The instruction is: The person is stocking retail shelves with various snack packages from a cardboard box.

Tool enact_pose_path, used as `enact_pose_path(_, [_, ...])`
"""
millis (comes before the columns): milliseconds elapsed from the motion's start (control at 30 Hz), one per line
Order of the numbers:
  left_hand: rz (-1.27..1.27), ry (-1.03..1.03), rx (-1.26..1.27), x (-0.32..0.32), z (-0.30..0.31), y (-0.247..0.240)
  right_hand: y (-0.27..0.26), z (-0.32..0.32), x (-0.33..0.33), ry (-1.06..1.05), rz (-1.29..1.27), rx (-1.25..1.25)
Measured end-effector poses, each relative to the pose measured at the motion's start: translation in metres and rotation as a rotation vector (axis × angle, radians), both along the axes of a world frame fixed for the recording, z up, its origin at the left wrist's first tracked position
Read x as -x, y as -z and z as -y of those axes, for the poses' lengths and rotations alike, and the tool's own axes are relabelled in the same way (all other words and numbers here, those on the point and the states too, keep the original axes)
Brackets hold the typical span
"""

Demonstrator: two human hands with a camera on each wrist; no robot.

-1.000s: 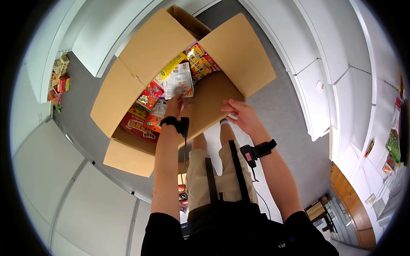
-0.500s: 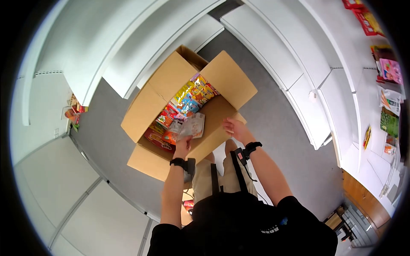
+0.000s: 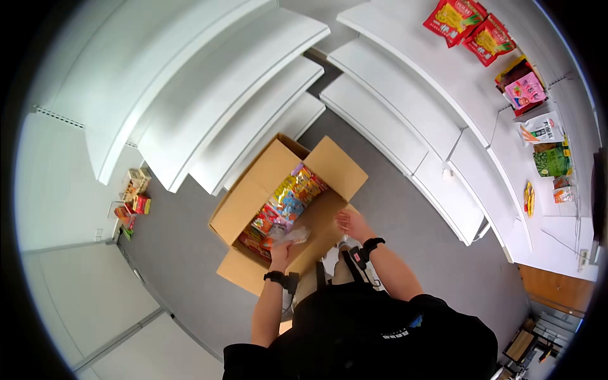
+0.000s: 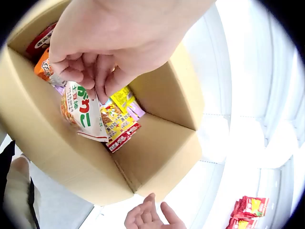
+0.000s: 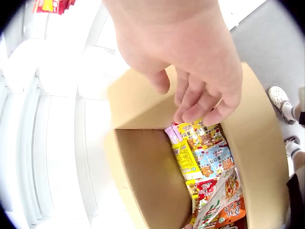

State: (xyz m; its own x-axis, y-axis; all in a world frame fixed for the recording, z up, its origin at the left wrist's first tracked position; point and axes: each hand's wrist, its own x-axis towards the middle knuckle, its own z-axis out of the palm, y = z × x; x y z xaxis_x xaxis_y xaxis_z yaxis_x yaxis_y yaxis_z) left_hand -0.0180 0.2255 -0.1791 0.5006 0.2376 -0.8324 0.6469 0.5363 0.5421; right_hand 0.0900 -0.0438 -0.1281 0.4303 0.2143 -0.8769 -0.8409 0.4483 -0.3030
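Left hand (image 4: pixel 119 40) pinches white snack bag (image 4: pixel 85 110) by its edge, over cardboard box (image 4: pixel 152 145) with colorful packets (image 4: pixel 116 124). Right hand (image 5: pixel 183 62) near box rim, fingers loosely bent, gripping nothing.

I read the head view as brightly and diffusely lit, with soft shading inside the cardboard box (image 3: pixel 250 190). Fisheye distortion bows the white shelves (image 3: pixel 386 85) toward the edges; black vignetting closes the corners, and a bluish fringe lines the left rim. The white packet (image 3: pixel 296 236) renders pale and soft there; its large print is legible in the left wrist view. I register overexposure at the right of the left wrist view and the left of the right wrist view, where shelf detail washes out.
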Motion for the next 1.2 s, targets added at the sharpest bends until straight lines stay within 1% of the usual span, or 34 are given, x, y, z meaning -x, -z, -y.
enact_pose_path(100, [0.001,0.172,-0.06,-0.004,-0.013,-0.018,-0.001,-0.015,-0.001,-0.039,0.068,-0.015])
enact_pose_path(167, [0.043,0.212,-0.075,-0.007,-0.015,-0.044,-0.008,-0.025,-0.002,-0.161,0.185,-0.012])
enact_pose_path(200, [0.053,0.207,-0.067,-0.009,-0.014,-0.06,-0.012,-0.031,-0.003,-0.221,0.243,-0.007])
enact_pose_path(300, [0.122,0.194,-0.015,-0.011,-0.019,-0.085,-0.043,-0.051,-0.004,-0.285,0.336,0.041])
enact_pose_path(333, [0.142,0.209,-0.009,-0.012,-0.019,-0.1,-0.043,-0.057,-0.006,-0.295,0.368,0.026])
enact_pose_path(433, [0.172,0.144,0.052,-0.021,-0.015,-0.133,-0.058,-0.077,-0.011,-0.299,0.374,0.071])
enact_pose_path(467, [0.203,0.048,0.039,-0.026,-0.007,-0.143,-0.067,-0.078,-0.012,-0.348,0.449,0.056])
enact_pose_path(567, [0.279,0.095,0.067,-0.035,-0.01,-0.149,-0.045,-0.085,-0.014,-0.459,0.672,0.075])
enact_pose_path(600, [0.305,0.115,0.078,-0.04,-0.011,-0.151,-0.054,-0.084,-0.014,-0.551,0.675,0.089])
enact_pose_path(667, [0.317,0.083,0.086,-0.046,-0.006,-0.167,-0.078,-0.081,-0.012,-0.731,0.678,0.124])
enact_pose_path(700, [0.321,0.069,0.092,-0.049,-0.003,-0.171,-0.081,-0.08,-0.011,-0.734,0.743,0.13])
enact_pose_path(733, [0.319,0.146,0.141,-0.051,-0.01,-0.172,-0.084,-0.079,-0.007,-0.737,0.806,0.138])
enact_pose_path(767, [0.335,0.151,0.153,-0.055,-0.009,-0.174,-0.086,-0.076,-0.007,-0.741,0.867,0.145])
enact_pose_path(800, [0.351,0.157,0.167,-0.057,-0.008,-0.175,-0.099,-0.074,-0.002,-0.711,0.848,0.102])
enact_pose_path(867, [0.372,0.169,0.165,-0.062,-0.005,-0.177,-0.094,-0.069,0.0,-0.685,0.901,0.169])
enact_pose_path(967, [0.412,0.148,0.195,-0.061,0.013,-0.212,-0.097,-0.06,0.011,-0.62,0.963,0.245])
enact_pose_path(1000, [0.42,0.223,0.219,-0.063,0.013,-0.213,-0.096,-0.055,0.011,-0.612,0.984,0.28])
enact_pose_path(1033, [0.419,0.238,0.228,-0.064,0.013,-0.209,-0.098,-0.054,0.014,-0.605,1.007,0.315])
enact_pose_path(1100, [0.413,0.262,0.235,-0.066,0.016,-0.205,-0.094,-0.049,0.014,-0.521,1.047,0.365])
enact_pose_path(1200, [0.549,0.382,0.092,-0.061,0.023,-0.212,-0.097,-0.047,0.016,-0.444,1.042,0.424])
